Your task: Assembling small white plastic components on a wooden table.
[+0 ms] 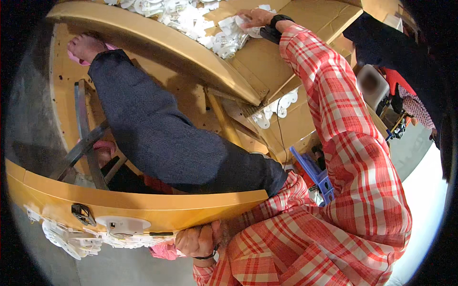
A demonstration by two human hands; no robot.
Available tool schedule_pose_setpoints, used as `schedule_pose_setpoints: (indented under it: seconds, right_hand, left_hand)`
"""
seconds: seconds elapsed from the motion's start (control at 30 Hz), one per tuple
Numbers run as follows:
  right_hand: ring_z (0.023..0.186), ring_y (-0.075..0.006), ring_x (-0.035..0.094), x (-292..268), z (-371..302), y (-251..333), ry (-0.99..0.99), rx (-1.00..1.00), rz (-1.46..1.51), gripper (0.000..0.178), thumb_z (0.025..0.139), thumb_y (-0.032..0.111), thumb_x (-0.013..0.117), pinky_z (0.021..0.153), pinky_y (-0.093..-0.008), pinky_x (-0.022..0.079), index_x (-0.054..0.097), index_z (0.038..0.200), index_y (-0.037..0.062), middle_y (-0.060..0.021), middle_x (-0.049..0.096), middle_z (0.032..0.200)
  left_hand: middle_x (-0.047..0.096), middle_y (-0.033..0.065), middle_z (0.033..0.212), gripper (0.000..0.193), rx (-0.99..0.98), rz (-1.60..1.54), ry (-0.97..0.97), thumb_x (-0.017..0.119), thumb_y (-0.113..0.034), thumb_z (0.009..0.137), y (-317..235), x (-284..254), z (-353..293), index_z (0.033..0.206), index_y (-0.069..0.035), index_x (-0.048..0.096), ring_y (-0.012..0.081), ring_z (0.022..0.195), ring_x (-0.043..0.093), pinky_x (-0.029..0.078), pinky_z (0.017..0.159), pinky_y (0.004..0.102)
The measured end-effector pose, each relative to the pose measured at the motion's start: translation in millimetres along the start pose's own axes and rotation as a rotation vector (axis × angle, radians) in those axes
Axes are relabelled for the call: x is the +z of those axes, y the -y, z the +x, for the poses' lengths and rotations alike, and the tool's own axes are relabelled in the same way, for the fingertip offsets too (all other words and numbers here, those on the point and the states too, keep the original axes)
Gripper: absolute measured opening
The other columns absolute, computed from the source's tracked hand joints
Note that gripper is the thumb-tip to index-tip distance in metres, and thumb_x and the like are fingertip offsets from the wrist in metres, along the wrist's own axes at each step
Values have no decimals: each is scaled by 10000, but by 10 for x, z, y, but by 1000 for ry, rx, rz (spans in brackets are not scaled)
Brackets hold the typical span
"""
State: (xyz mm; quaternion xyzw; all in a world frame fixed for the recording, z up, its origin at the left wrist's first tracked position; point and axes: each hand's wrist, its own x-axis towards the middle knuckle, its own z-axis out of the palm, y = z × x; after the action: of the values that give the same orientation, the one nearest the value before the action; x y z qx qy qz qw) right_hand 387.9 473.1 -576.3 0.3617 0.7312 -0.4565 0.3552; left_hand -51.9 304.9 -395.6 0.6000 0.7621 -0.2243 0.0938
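Note:
My right hand (256, 18), with a black watch at the wrist, reaches into a large cardboard box (265, 59). Its fingers are bent round white plastic parts (241, 23) at the edge of a loose heap. The heap holds many thin, rounded white pieces (162, 9). At the edge of a yellow wooden table (200, 202), my left hand (196, 240) is closed in a fist; what it holds, if anything, is hidden. Several white parts (71, 238) lie on the table near it, along with a white round plate (124, 225) and a small black piece (83, 213).
My leg in dark trousers (157, 128) stretches under the table beside metal bars (83, 119). A blue plastic basket (312, 174) stands by my right arm. More white parts (281, 106) show in a second box. A grey tub (372, 86) is at the far right.

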Motion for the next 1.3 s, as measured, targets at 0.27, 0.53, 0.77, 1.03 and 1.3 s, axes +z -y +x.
schedule_pose_setpoints:
  seconds: [0.27, 0.53, 0.77, 1.03, 1.3]
  right_hand:
    - [865, -318, 614, -177, -92, 184, -123, -101, -21, 461, 786, 406, 645, 724, -422, 470, 509, 1135, 136, -124, 643, 923]
    - [955, -311, 560, 51, -142, 427, -84, -219, -266, 381, 645, 392, 746, 716, -431, 461, 588, 885, 142, -74, 591, 970]
    - [1331, -352, 263, -118, 28, 279, -68, -70, -364, 648, 826, 211, 610, 1063, -431, 304, 336, 1412, 175, -141, 244, 1478]
    - [1178, -339, 430, 17, -57, 700, -228, 52, -254, 1009, 475, 399, 850, 871, -528, 424, 350, 1323, 179, -118, 477, 1185]
    - [1168, -313, 438, -28, -89, 641, -190, 1, -406, 972, 419, 441, 851, 866, -545, 412, 424, 1245, 156, -91, 491, 1172]
  left_hand:
    - [537, 32, 1199, 326, -177, 575, -38, 379, -268, 926, 7, 918, 1591, 1169, -169, 572, 166, 1170, 436, 231, 991, 369]
    - [559, 57, 1225, 404, -157, 633, 83, 376, -352, 914, -158, 1110, 1908, 1225, -164, 552, 203, 1210, 443, 227, 1009, 397]
    - [513, 53, 1286, 419, -156, 642, 119, 402, -362, 894, -207, 799, 1911, 1235, -165, 547, 201, 1246, 409, 208, 1031, 393]
    - [504, 53, 1299, 431, -183, 610, 153, 403, -364, 898, -34, 827, 1939, 1267, -173, 520, 206, 1249, 407, 224, 1029, 402]
    - [490, 51, 1300, 397, -209, 606, 136, 348, -303, 933, -112, 687, 1967, 1279, -182, 501, 160, 1247, 401, 230, 1025, 359]
